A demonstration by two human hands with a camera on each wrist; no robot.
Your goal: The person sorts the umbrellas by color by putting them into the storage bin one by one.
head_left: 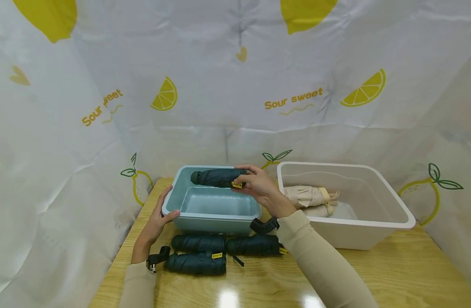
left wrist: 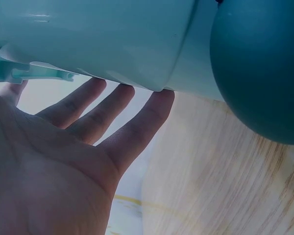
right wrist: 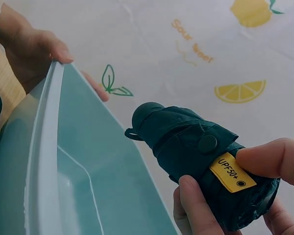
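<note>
My right hand (head_left: 258,186) holds a folded dark green umbrella (right wrist: 186,142) with a yellow UPF50+ tag (right wrist: 232,172), thumb on one side and fingers on the other. The umbrella lies sideways above the back part of the light blue bin (head_left: 216,217). My left hand (head_left: 157,220) rests against that bin's left front corner, its thumb at the front rim. In the left wrist view the straight, spread fingers (left wrist: 132,129) touch the bin's outer wall. Before the bin lie three more dark green umbrellas (head_left: 198,243) (head_left: 197,263) (head_left: 254,246) on the wooden table.
A larger white bin (head_left: 359,237) stands to the right, with cream folded umbrellas (head_left: 305,196) inside at its left end. Behind both bins hangs a white lemon-print cloth (head_left: 220,107), which also runs down both sides. The wooden table (head_left: 270,282) extends in front.
</note>
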